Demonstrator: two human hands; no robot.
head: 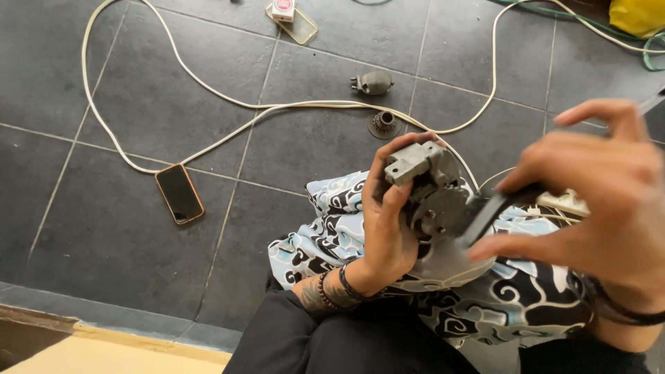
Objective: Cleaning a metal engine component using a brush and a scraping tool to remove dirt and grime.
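Left hand grips grey motor housing steady over patterned cloth; right hand pinches dark tool against it.

— What sort of place is this?

— A home floor used as a makeshift repair spot, I'd say. The floor is dark grey tile with pale grout, and at the near left it ends in a low step.

— What points to repair work?

— Loose metal parts lie straight on the tiles: a small gear and, just beyond it, a grey housing. A long white cord loops across the floor.

— And why a home, not a workshop?

— A phone lies on the tiles at left, a clear phone case at the far edge, and a patterned cloth covers the person's lap.
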